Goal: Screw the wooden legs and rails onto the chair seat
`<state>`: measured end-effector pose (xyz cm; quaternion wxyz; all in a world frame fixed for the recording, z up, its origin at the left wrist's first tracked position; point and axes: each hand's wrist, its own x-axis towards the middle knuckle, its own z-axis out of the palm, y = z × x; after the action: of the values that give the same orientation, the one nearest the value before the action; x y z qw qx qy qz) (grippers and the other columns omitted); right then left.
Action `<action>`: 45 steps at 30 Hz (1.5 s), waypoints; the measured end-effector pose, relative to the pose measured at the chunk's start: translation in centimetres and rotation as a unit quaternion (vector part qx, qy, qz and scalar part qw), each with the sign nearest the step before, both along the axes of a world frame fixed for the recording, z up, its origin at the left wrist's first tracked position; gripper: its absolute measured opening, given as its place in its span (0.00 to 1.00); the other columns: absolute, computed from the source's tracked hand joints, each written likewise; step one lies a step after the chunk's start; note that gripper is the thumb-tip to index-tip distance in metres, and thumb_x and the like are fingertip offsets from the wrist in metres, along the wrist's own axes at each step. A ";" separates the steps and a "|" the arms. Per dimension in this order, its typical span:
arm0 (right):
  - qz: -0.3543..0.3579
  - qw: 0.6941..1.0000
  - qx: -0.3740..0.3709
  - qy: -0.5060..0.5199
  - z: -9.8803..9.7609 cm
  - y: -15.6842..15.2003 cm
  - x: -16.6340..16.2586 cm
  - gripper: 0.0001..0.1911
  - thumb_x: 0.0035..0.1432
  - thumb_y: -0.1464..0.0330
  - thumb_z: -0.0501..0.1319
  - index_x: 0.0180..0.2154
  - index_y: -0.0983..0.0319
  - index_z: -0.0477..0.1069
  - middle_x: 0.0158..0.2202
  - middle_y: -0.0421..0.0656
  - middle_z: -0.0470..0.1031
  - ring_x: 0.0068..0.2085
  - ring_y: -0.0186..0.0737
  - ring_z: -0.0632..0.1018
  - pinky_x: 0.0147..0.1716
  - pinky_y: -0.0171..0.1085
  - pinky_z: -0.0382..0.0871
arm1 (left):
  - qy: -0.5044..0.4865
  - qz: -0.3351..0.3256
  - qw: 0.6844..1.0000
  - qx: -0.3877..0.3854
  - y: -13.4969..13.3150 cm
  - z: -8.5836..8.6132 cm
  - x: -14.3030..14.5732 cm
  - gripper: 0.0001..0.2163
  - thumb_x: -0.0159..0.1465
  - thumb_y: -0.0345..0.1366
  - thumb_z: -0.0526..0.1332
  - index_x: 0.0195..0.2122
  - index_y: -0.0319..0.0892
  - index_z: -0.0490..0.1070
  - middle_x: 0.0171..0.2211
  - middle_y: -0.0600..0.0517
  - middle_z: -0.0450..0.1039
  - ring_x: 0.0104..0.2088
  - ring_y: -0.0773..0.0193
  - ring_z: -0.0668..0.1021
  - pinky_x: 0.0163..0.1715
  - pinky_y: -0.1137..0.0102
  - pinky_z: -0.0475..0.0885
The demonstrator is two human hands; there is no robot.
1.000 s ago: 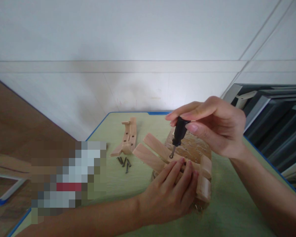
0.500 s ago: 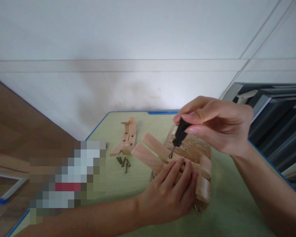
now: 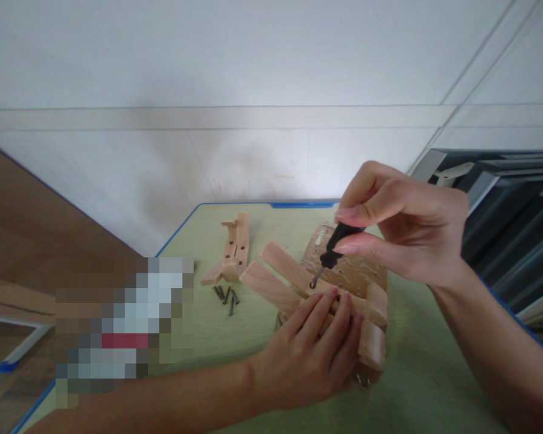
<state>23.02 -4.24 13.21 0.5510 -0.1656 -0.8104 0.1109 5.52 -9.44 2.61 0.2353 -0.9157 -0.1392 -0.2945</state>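
Observation:
My right hand [image 3: 402, 223] pinches the black handle of a small screwdriver [image 3: 333, 250] between thumb and fingers. The screwdriver leans to the right, its tip in a hole of a curved, light wooden piece [image 3: 289, 268]. A second wooden piece [image 3: 271, 288] lies alongside it, and both rest on a scuffed brown block [image 3: 348, 265]. Across the two pieces lies my left hand [image 3: 314, 349], its fingers curled over them and holding them down on the block. What is under those fingers is hidden.
A similar wooden part with drilled holes [image 3: 235, 250] stands to the left on the green table [image 3: 185, 235]. Several dark screws [image 3: 226, 296] lie in front of it. Black framed panels [image 3: 516, 199] lean at the right; a white wall [image 3: 253, 163] rises behind the table.
My right hand has shifted slightly up and right, tilting the screwdriver handle further to the right while its tip stays at the hole. My left hand keeps its place.

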 end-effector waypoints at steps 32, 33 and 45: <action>0.042 0.994 -0.100 0.005 0.3 0.1 0.3 0.08 0.55 0.74 0.60 0.38 0.62 0.73 0.36 0.44 0.76 0.38 0.38 0.77 0.34 0.38 0.73 | 0.002 -0.003 1.000 -0.003 0.1 -0.2 0.0 0.21 0.59 0.45 0.54 0.47 0.34 0.68 0.51 0.37 0.68 0.52 0.45 0.70 0.51 0.57 0.66; 0.041 0.994 -0.101 0.008 0.3 0.1 0.3 0.08 0.54 0.74 0.60 0.38 0.62 0.73 0.35 0.44 0.76 0.38 0.38 0.77 0.34 0.38 0.73 | 0.002 -0.003 1.000 -0.004 0.1 -0.2 0.0 0.21 0.59 0.45 0.54 0.47 0.34 0.68 0.51 0.37 0.68 0.52 0.45 0.70 0.51 0.57 0.66; 0.020 0.997 -0.072 0.025 0.3 0.2 0.1 0.05 0.50 0.75 0.64 0.32 0.62 0.73 0.29 0.41 0.74 0.32 0.35 0.75 0.26 0.35 0.69 | 0.009 -0.004 1.000 0.004 0.1 -0.1 0.0 0.20 0.60 0.43 0.53 0.48 0.34 0.68 0.51 0.38 0.68 0.52 0.45 0.70 0.50 0.57 0.67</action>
<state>23.11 -4.00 13.53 0.5551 -0.1854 -0.7897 0.1839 5.56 -9.30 2.50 0.2388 -0.9180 -0.1320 -0.2878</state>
